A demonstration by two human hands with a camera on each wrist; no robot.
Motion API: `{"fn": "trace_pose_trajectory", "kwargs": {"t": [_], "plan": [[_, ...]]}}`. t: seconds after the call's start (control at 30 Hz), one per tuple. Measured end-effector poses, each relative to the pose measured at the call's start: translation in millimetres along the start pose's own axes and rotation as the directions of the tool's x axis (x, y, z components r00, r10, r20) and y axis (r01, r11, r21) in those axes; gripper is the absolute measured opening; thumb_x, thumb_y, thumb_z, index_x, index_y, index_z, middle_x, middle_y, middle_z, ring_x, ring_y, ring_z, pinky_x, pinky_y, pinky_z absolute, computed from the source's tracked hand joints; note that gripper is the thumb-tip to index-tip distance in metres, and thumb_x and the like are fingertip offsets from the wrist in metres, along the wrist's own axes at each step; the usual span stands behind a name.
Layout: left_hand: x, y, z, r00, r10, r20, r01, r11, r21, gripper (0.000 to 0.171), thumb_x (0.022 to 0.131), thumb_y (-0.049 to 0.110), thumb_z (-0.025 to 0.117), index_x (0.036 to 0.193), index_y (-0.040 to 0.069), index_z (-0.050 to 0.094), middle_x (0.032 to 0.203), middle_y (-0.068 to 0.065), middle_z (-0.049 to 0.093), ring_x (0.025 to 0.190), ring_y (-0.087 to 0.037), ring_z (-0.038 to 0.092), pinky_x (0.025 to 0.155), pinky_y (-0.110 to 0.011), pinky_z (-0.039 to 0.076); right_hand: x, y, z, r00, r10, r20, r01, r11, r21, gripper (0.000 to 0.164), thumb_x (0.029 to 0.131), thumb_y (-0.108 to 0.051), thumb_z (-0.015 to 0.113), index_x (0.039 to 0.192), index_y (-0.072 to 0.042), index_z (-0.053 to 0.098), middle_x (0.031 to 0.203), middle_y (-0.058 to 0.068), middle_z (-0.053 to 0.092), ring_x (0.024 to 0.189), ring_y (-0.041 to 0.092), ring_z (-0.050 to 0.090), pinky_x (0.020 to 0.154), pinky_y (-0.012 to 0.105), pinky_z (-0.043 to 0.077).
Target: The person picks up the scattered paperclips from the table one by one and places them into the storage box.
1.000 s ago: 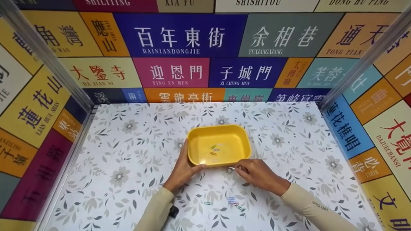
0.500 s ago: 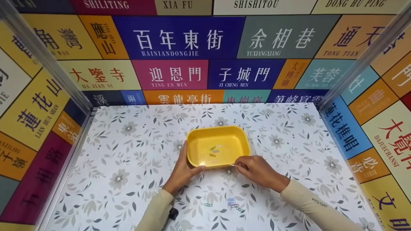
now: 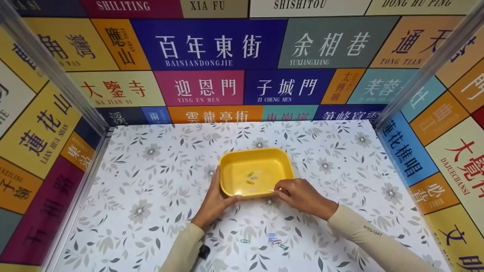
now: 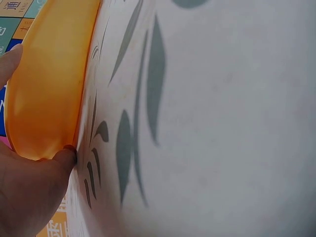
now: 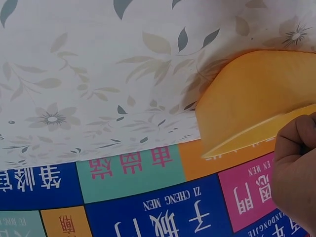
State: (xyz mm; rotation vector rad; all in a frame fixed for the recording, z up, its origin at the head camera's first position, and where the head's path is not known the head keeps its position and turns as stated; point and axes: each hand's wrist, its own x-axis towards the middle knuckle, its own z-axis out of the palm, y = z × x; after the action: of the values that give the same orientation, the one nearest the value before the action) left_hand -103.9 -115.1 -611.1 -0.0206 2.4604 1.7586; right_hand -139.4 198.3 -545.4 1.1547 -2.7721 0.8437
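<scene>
A yellow plastic box (image 3: 266, 161) stands on the table with several coloured paper clips on its floor, among them a green paper clip (image 3: 250, 174) and an orange paper clip (image 3: 250, 182). My left hand (image 3: 215, 200) grips its near left corner, thumb along the front side and fingers along the left wall. The left wrist view shows that thumb low against the orange-looking box wall (image 4: 49, 84). At the near right corner, my right hand (image 3: 302, 196) pinches a small pale paper clip (image 3: 272, 190) right over the rim. The right wrist view hides the clip behind curled fingers (image 5: 296, 138).
Nearer me on the floral tablecloth (image 3: 151, 181) lie a green paper clip (image 3: 245, 241) and, to its right, a loose cluster with a purple paper clip (image 3: 271, 237) and a dark green paper clip (image 3: 283, 247). Printed panels (image 3: 211, 41) wall the table at back and sides.
My right hand has moved up and slightly away from me, bringing the pinched paper clip from in front of the box to over its near rim. The left hand keeps its grip.
</scene>
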Motion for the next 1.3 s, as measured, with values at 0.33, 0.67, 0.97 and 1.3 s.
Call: {"fn": "trace_pose_trajectory", "kwargs": {"t": [0.33,0.67,0.97,1.3], "plan": [[-0.5,-0.8,-1.2,1.0,0.027,-0.001,-0.027,1.0,0.0,0.133,0.085,0.037,0.095,0.179,0.02,0.003,0.186,-0.005,0.005,0.171,-0.028,0.007,0.138,-0.051,0.007,7,3,2,0.999,0.023,0.044,-0.022,1.0,-0.021,0.005,0.1,-0.007,0.078,0.102,-0.009,0.082,0.083,-0.004,0.072,0.07,0.006,0.055,0.064,0.025,0.052],[-1.1,0.0,-1.2,1.0,0.025,-0.004,-0.025,1.0,0.002,0.133,0.084,0.038,0.095,0.179,0.02,0.003,0.186,-0.005,0.005,0.17,-0.028,0.007,0.137,-0.053,0.006,14,4,2,0.998,0.022,0.063,-0.019,0.999,-0.04,0.005,0.101,-0.009,0.077,0.098,-0.009,0.08,0.086,-0.002,0.074,0.072,0.009,0.059,0.067,0.027,0.055],[-0.5,-1.4,-0.9,0.999,0.037,-0.003,-0.037,0.999,-0.003,0.134,0.084,0.042,0.094,0.179,0.019,0.003,0.186,-0.008,0.005,0.171,-0.03,0.007,0.137,-0.056,0.006,20,8,1,0.997,0.01,0.079,-0.007,0.999,-0.042,0.005,0.1,-0.005,0.076,0.097,-0.008,0.079,0.087,-0.001,0.074,0.073,0.01,0.06,0.068,0.03,0.057],[0.8,-2.0,-2.8,0.998,0.063,0.008,-0.063,0.998,-0.017,0.131,0.087,0.031,0.094,0.179,0.015,0.002,0.186,-0.007,0.007,0.17,-0.028,0.011,0.138,-0.049,0.009,25,13,3,0.997,0.02,0.081,-0.018,0.999,-0.034,0.009,0.099,-0.003,0.074,0.093,-0.008,0.078,0.081,-0.003,0.072,0.068,0.009,0.058,0.065,0.029,0.054]]}}
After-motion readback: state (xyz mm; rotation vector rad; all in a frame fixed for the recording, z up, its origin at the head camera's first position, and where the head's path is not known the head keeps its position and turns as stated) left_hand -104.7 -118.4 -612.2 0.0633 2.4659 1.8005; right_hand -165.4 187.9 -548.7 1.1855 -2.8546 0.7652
